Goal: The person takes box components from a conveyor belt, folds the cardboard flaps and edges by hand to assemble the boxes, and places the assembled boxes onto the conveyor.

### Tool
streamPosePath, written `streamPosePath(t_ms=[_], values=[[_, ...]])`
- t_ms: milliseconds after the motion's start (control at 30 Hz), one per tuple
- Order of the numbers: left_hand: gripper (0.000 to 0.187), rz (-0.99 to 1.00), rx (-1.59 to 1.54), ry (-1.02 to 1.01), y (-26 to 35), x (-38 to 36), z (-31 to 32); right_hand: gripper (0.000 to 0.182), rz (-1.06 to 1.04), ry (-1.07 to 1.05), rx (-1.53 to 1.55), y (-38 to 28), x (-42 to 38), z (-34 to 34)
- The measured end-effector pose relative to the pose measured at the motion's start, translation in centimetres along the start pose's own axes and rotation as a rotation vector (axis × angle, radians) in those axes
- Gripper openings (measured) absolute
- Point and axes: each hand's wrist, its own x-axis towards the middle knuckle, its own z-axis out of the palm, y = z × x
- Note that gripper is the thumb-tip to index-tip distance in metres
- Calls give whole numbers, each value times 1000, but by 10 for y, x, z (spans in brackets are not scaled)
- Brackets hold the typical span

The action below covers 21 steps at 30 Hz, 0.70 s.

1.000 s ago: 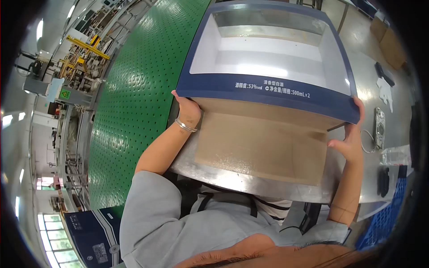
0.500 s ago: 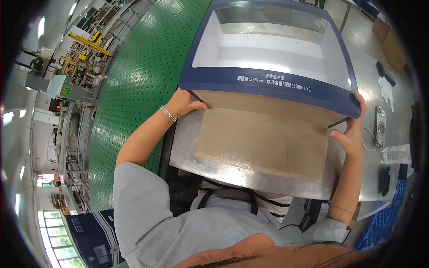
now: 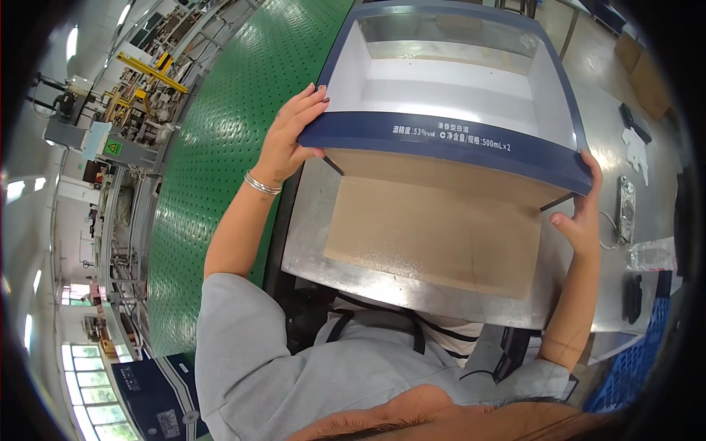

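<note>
Near the front edge of the metal bench [image 3: 346, 275], a blue windowed box [image 3: 452, 136] sits between the two hands, its dark band of white lettering facing the person. From beneath that band, a brown cardboard panel [image 3: 434, 235] reaches toward the bench's front edge. The left hand [image 3: 290, 136] grips the box's near left corner, fingers over the frame and thumb below the band. The right hand [image 3: 583, 213] touches the near right corner, fingers along the outer side and thumb standing away from the box; whether it grips firmly, I cannot tell. So the box lies directly within the span of both hands, with most of it beyond them. Toward the bench's right edge are a white piece [image 3: 635, 156], a metal strip [image 3: 626, 206] and a clear plastic bottle [image 3: 651, 255]. Along the left edge runs a green perforated surface [image 3: 213, 198].
</note>
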Motion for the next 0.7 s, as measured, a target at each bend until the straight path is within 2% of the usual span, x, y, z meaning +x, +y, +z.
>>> streamPosePath(t_ms=[33, 167, 233, 267, 333, 533, 667, 700], values=[[106, 6, -1, 3, 1, 1, 5, 119, -4, 4, -4, 0, 1, 0], [104, -225, -301, 345, 25, -1, 44, 118, 3, -3, -44, -3, 1, -8], [107, -434, -350, -55, 0, -29, 51, 119, 11, -2, -45, -4, -1, -9], [107, -437, -351, -56, 3, -29, 51, 119, 16, 1, -45, -4, -1, -9], [103, -701, -294, -388, 11, -27, 52, 121, 20, 10, -44, -4, 0, -9], [98, -627, -271, -286, 17, -25, 56, 109, -57, -35, -59, -3, 2, -14], [88, -127, 15, -206, 13, -2, 54, 76, 105, -18, 367, 8, 18, -48], [87, -220, 205, -428, 8, 10, 37, 76, 81, -16, 351, -1, 28, -48]])
